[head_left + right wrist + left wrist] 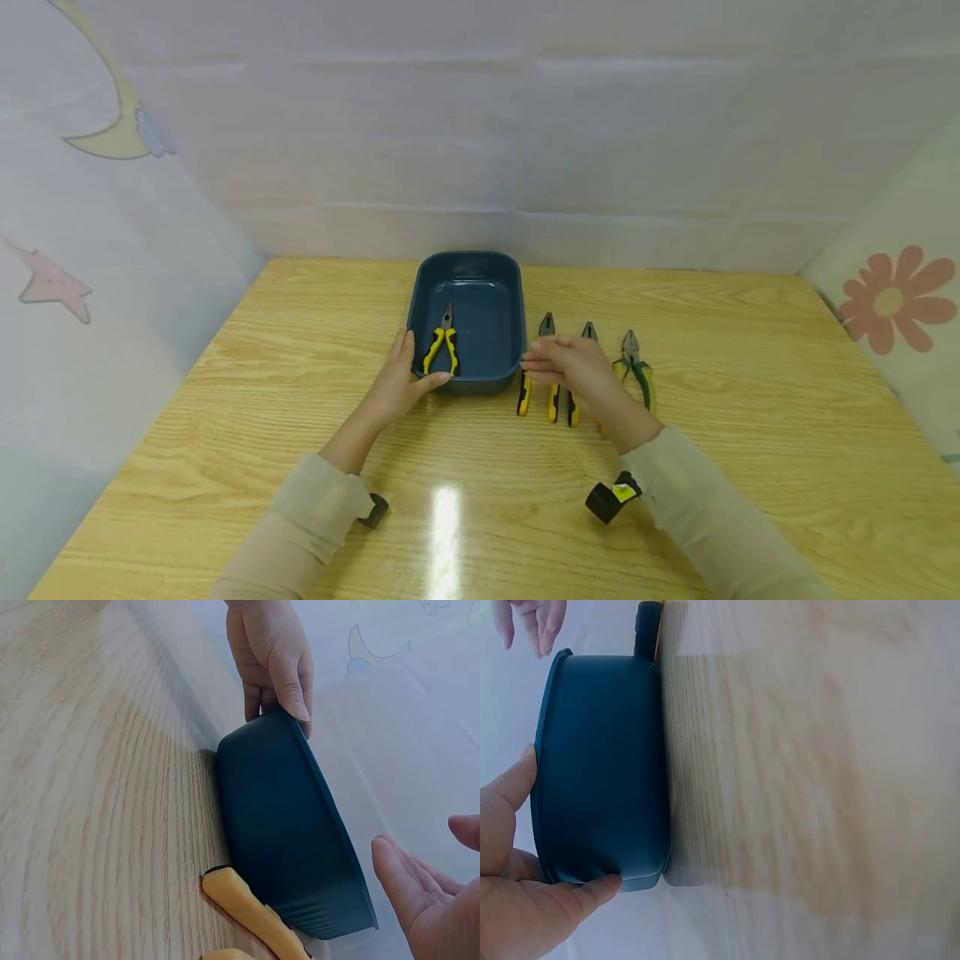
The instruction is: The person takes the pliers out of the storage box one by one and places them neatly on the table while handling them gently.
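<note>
My left hand [393, 387] grips the near left corner of a dark blue rectangular basin [491, 333], thumb on the near rim and fingers along the left wall. Inside the basin lie yellow-and-black long-nose pliers [447, 319], tips pointing away. My right hand [577, 367] hovers beside the basin's right rim, fingers extended and holding nothing. In the right wrist view a gap shows between its fingers [401, 881] and the basin wall [277, 817]. Below it, yellow-and-black pliers [548, 322] and a second pair [589, 331] are partly hidden by that hand.
Green-and-yellow pliers [632, 348] lie to the right of the others on the wooden table [300, 350]. A cloth-covered wall [480, 167] rises behind the table's far edge. Black straps with small devices [603, 502] sit at the wrists.
</note>
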### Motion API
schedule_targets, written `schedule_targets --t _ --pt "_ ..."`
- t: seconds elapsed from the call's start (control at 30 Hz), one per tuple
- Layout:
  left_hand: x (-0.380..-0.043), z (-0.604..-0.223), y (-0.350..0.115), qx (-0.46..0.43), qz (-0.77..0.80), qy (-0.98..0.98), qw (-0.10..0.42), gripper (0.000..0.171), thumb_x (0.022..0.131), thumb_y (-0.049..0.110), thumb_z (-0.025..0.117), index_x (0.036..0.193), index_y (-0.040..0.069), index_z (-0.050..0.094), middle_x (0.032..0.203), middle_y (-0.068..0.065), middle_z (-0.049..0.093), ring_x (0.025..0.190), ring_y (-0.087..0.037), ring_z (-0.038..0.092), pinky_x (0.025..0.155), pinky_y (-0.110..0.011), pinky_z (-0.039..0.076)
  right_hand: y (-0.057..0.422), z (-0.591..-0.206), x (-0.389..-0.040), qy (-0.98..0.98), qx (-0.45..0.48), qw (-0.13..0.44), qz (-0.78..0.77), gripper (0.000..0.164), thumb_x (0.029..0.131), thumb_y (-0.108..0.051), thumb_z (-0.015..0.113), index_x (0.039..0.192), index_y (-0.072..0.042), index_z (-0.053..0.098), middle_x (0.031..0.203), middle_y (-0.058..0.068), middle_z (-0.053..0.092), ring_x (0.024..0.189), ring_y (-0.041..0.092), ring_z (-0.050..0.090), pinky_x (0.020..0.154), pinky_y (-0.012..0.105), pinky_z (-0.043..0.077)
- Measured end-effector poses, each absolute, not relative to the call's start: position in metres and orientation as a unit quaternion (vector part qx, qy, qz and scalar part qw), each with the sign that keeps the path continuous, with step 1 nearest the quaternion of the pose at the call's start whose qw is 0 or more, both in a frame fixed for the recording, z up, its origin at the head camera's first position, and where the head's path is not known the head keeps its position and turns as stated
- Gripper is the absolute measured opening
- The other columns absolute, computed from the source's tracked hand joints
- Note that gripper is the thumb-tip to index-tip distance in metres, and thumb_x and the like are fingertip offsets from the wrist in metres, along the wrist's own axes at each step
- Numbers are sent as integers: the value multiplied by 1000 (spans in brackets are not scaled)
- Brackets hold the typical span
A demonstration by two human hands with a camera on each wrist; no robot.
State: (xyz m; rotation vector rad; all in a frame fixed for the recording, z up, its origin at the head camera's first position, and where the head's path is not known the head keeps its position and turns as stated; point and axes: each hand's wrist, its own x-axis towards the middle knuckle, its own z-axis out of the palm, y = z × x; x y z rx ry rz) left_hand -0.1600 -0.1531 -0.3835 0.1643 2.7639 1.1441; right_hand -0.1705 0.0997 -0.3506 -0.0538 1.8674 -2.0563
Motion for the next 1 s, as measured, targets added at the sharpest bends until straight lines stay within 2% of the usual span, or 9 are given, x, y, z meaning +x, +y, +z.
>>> schedule_targets --t 0.2,0.43,0.7,1.0 --pt "-160 -384 -153 54 382 920 72 90 81 40 56 137 0 -2 142 -11 -12 128 -27 -1 101 -43 14 90 -350 -177 631 -4 187 -753 36 87 -8 50 115 14 42 111 30 47 87 22 58 80 33 44" --pt "-160 -385 -153 53 381 920 69 90 81 40 56 137 0 -2 142 -11 -12 128 -28 -1 100 -44 14 82 -351 -179 616 -14 188 -765 35 87 -7 51 114 13 43 100 16 56 94 26 56 81 33 44" --pt "-160 -384 -152 51 382 920 73 89 81 37 57 137 0 -2 142 -12 -11 128 -28 0 100 -44 14 72 -354 -182 630 -32 197 -750 37 88 -7 48 118 12 41 117 28 44 103 31 50 82 32 43" --pt "-160 -382 -152 53 374 924 66 89 81 37 57 137 -2 -1 142 -14 -10 128 -29 0 100 -43 15 65 -357 -190 634 -38 211 -743 39 87 -8 50 120 10 40 119 25 44 107 32 47 83 31 42"
